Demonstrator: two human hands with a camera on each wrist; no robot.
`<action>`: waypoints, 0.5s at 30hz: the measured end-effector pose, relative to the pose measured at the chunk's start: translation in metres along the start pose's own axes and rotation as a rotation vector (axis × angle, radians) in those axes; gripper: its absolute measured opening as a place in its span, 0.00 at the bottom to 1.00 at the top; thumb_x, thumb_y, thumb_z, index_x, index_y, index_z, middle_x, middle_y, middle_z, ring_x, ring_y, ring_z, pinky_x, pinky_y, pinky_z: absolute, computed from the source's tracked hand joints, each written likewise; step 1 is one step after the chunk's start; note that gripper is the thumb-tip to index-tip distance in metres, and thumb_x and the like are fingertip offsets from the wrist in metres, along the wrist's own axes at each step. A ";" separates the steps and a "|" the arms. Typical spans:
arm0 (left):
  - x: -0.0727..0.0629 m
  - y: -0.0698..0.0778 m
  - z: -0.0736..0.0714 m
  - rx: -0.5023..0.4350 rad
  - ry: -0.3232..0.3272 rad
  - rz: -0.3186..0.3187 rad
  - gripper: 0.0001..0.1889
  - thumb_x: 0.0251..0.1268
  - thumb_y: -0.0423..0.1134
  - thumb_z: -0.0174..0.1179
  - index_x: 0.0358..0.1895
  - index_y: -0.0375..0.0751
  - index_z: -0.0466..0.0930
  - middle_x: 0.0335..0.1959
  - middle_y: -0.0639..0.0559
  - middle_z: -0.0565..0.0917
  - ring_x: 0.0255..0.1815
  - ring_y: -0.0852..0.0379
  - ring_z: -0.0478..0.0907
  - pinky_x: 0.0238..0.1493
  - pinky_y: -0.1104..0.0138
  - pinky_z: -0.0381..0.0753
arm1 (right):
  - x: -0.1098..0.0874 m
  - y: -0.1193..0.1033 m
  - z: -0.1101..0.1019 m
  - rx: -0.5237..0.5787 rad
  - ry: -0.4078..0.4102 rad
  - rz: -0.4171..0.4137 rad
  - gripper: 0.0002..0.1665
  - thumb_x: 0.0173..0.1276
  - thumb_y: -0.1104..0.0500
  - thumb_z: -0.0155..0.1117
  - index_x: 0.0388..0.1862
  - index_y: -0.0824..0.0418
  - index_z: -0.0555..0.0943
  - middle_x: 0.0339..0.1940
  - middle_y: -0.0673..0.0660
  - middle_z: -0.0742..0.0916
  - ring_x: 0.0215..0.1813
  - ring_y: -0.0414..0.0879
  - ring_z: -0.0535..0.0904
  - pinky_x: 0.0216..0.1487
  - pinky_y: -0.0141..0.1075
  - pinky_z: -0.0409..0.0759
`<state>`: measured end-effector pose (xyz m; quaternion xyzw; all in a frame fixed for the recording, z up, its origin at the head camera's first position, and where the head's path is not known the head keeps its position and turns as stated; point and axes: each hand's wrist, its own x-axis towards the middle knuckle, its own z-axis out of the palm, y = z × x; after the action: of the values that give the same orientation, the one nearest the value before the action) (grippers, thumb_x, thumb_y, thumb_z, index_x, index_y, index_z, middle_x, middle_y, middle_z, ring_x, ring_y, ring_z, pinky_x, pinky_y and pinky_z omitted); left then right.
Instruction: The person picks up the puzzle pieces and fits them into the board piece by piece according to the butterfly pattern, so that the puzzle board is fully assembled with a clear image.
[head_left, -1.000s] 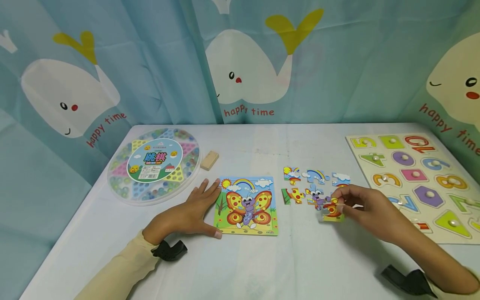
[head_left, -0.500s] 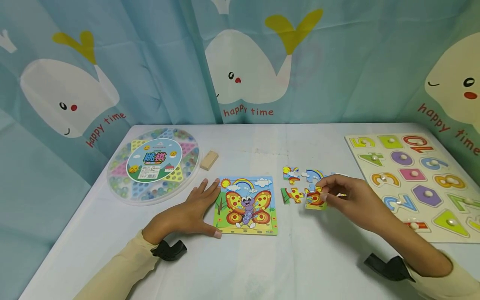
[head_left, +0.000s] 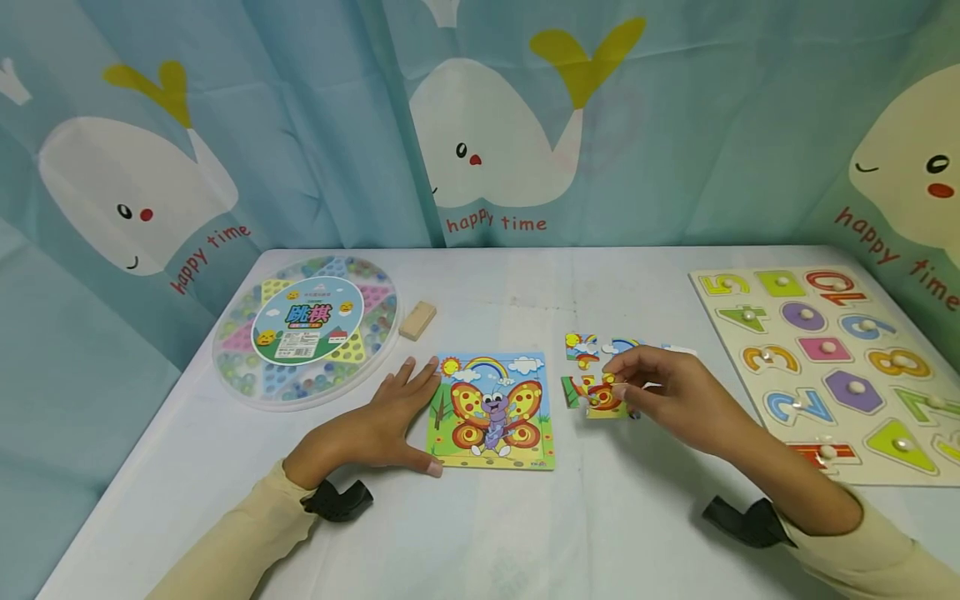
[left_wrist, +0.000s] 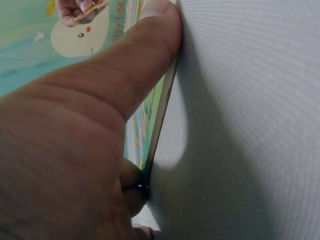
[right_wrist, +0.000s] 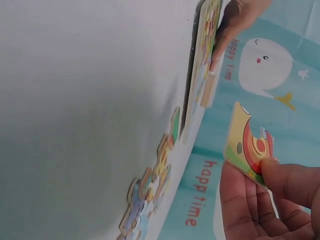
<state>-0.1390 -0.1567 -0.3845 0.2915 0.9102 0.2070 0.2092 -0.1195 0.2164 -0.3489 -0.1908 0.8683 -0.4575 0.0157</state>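
Observation:
My left hand [head_left: 382, 421] rests along the left edge of a square butterfly picture puzzle board [head_left: 491, 412], its fingers spread and its thumb at the near corner. In the left wrist view the thumb [left_wrist: 150, 47] lies against the board's edge. My right hand [head_left: 682, 396] pinches a puzzle piece [head_left: 603, 404] with a red and yellow wing pattern between thumb and fingers. The right wrist view shows this piece [right_wrist: 245, 145] held up off the table. Loose pieces, such as one with a sun [head_left: 581, 346], lie beneath and behind it; the right hand partly hides them.
A round Chinese checkers set [head_left: 307, 325] with marbles lies at the back left. Beside it is a small wooden block [head_left: 417, 320]. On the right lies a number and shape peg board [head_left: 832, 367]. A whale-print curtain [head_left: 480, 125] hangs behind the table.
My right hand has moved left with the pinched puzzle piece, from the right side of the loose pieces to over their left part. The left hand and butterfly board have stayed put.

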 end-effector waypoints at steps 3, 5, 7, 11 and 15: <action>0.000 0.000 0.000 -0.003 0.002 -0.002 0.63 0.46 0.61 0.73 0.78 0.36 0.42 0.79 0.48 0.35 0.77 0.43 0.23 0.73 0.47 0.32 | 0.002 -0.001 0.003 0.023 -0.019 0.024 0.08 0.64 0.72 0.64 0.41 0.64 0.82 0.33 0.57 0.85 0.32 0.48 0.81 0.31 0.34 0.81; 0.000 0.001 0.000 -0.004 0.001 -0.003 0.63 0.46 0.61 0.73 0.78 0.36 0.41 0.79 0.48 0.35 0.77 0.43 0.23 0.73 0.47 0.32 | 0.003 -0.002 0.006 0.030 -0.025 0.023 0.08 0.64 0.72 0.65 0.41 0.63 0.82 0.31 0.55 0.84 0.33 0.46 0.80 0.33 0.33 0.81; 0.000 0.001 0.000 -0.008 0.002 -0.003 0.63 0.46 0.61 0.73 0.78 0.35 0.41 0.79 0.48 0.35 0.76 0.43 0.23 0.72 0.46 0.32 | 0.004 -0.004 0.008 0.037 -0.030 0.007 0.08 0.63 0.72 0.65 0.40 0.63 0.82 0.30 0.53 0.84 0.34 0.44 0.79 0.35 0.32 0.81; 0.000 0.001 0.000 -0.011 0.001 -0.005 0.63 0.46 0.60 0.73 0.78 0.35 0.41 0.79 0.47 0.35 0.76 0.43 0.23 0.72 0.46 0.32 | 0.007 -0.007 0.015 0.064 -0.035 -0.021 0.09 0.62 0.73 0.66 0.40 0.64 0.82 0.29 0.51 0.84 0.34 0.43 0.79 0.35 0.31 0.80; 0.000 0.001 0.000 -0.008 -0.001 -0.009 0.63 0.46 0.61 0.73 0.78 0.36 0.41 0.79 0.48 0.35 0.76 0.43 0.23 0.72 0.47 0.32 | 0.011 -0.012 0.023 0.073 -0.048 -0.029 0.09 0.62 0.73 0.66 0.40 0.64 0.82 0.29 0.51 0.83 0.34 0.43 0.79 0.35 0.31 0.80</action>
<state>-0.1385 -0.1559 -0.3841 0.2867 0.9105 0.2096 0.2119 -0.1211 0.1885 -0.3516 -0.2136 0.8476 -0.4844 0.0367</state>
